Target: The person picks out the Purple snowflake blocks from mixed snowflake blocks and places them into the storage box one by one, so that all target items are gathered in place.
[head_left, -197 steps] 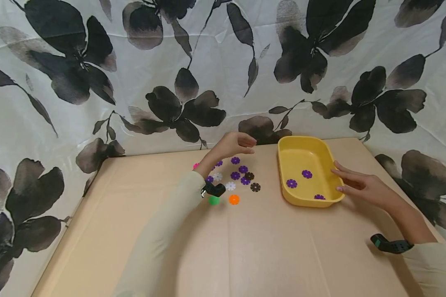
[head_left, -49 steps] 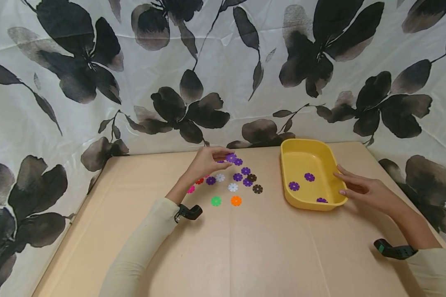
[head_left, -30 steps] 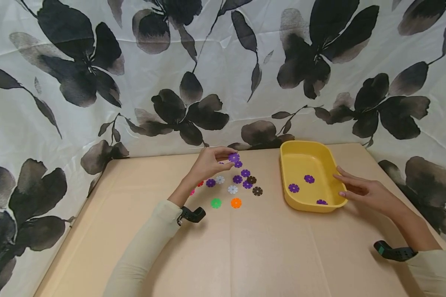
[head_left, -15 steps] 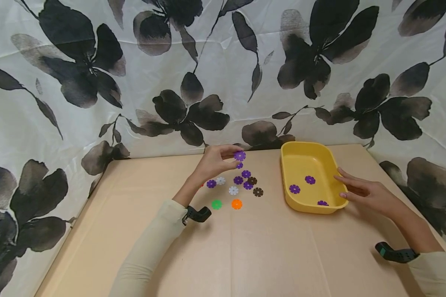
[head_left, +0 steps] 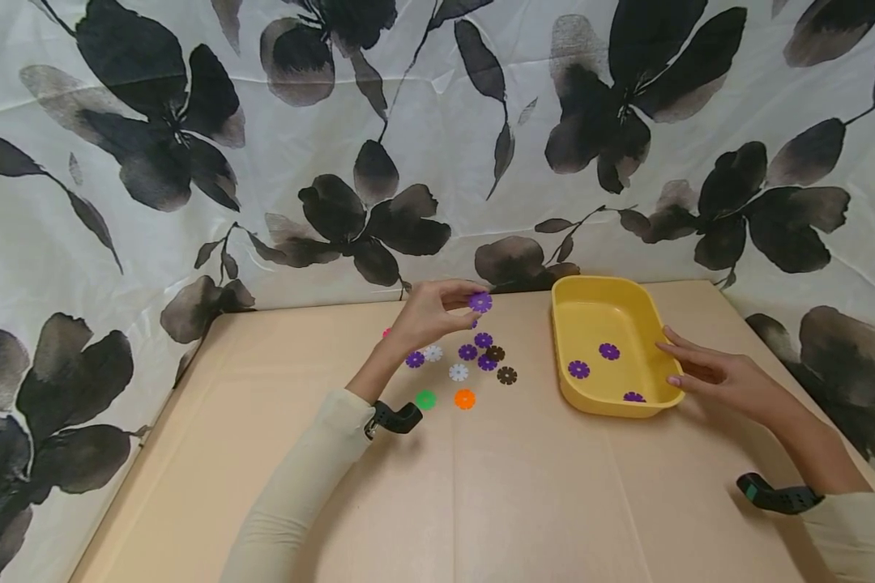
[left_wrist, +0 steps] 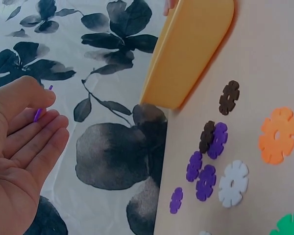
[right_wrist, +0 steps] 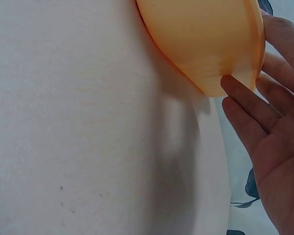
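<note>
My left hand (head_left: 432, 314) is raised over the far side of the table. It pinches a purple flower-shaped disc (head_left: 480, 302) between thumb and fingers; the left wrist view shows this disc (left_wrist: 43, 104) edge-on. Beneath the hand lie loose flower-shaped discs, among them purple (head_left: 467, 352), white (head_left: 458, 372), brown (head_left: 506, 375), orange (head_left: 464, 398) and green (head_left: 425, 400) ones. To the right stands a yellow tray (head_left: 601, 404) with 3 purple discs (head_left: 579, 369) in it. My right hand (head_left: 732, 380) rests with extended fingers against the tray's right side.
The light wood-toned table (head_left: 525, 494) reaches back to a white cloth (head_left: 467, 146) with dark printed flowers. A pink disc (head_left: 386, 332) shows partly behind the left forearm. Each wrist carries a black band (head_left: 778, 495).
My left hand came back leftward, picked up a purple disc from the group, and has since moved right and slightly up with it. The right hand stays at the tray.
</note>
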### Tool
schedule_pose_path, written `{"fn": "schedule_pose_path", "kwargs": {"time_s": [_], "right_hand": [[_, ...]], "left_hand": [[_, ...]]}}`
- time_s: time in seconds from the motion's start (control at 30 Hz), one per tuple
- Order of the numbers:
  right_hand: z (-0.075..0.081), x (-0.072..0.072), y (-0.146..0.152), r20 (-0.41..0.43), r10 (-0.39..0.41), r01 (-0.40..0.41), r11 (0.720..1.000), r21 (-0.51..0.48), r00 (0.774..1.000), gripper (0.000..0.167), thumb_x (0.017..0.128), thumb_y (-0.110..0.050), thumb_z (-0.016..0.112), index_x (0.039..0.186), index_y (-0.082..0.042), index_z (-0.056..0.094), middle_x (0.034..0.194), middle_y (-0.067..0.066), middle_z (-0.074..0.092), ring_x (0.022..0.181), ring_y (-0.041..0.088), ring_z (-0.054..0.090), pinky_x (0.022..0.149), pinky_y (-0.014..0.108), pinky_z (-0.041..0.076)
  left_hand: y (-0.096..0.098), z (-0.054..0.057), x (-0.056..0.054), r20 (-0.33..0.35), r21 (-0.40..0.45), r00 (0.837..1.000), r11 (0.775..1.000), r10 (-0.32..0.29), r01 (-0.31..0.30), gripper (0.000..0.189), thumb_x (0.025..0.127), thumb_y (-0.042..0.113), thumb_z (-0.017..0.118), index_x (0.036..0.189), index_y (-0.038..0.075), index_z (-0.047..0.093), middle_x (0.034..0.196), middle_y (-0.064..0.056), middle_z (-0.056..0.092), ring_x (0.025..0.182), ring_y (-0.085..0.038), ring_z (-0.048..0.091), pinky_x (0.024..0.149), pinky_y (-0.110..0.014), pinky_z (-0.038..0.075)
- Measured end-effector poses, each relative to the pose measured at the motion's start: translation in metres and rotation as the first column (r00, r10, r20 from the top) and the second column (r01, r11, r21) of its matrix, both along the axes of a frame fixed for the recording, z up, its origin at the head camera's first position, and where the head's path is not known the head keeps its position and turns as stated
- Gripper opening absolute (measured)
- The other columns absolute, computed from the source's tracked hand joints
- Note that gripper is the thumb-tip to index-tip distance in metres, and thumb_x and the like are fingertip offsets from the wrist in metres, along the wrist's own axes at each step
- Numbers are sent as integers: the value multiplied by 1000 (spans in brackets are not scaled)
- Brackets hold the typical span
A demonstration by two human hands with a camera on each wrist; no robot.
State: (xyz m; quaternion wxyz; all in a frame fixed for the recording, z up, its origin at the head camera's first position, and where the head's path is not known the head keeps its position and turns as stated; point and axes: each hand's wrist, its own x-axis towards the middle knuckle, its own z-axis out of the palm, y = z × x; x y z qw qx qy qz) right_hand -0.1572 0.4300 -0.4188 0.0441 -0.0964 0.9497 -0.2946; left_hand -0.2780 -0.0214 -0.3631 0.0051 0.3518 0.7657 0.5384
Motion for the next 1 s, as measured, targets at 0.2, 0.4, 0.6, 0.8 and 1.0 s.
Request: {"fn": "schedule_pose_path", "kwargs": {"time_s": [0.2,0.4,0.6,0.8,1.0], "right_hand": [[-1,1,-2,-37,5,-4,1000,18,999,62,97,-34,71,151,-13,49,160,20,34,135,53,42,98,35,45],[0,4,-1,-28,-6,7,1000,20,1000,62,97,-34,70,152,-13,48,161,20,32,135,54,41,101,57,41],[-3,6,-2,-48,-7,8,1000,13,999,61,97,-33,71,151,-15,50,160,19,34,134,52,42,93,11,38],[-4,6,-2,-47,-12,13,1000,18,999,62,97,-34,71,151,-15,49,161,19,33,134,52,43,93,14,40],[-3,6,-1,-46,-16,16,1000,14,999,61,97,-33,71,151,-16,49,161,17,33,135,52,42,93,10,36]], "left_hand": [[3,0,1,-29,-12,1000,1000,-11,10,35,87,2,78,122,2,73,117,-10,74,104,-17,73,91,-32,59],[12,1,1,-40,5,998,999,-39,39,33,86,8,81,119,4,74,112,-7,76,101,-15,74,87,-30,60],[21,3,5,-23,11,999,999,-48,48,34,84,12,84,117,6,75,109,-5,76,100,-12,74,84,-27,60],[28,4,6,-18,-3,999,999,-44,44,35,84,13,85,117,6,75,108,-4,76,99,-11,73,85,-26,60],[39,7,5,-26,-35,998,998,-49,48,36,83,18,86,117,8,76,109,-3,77,100,-10,73,87,-23,58]]}}
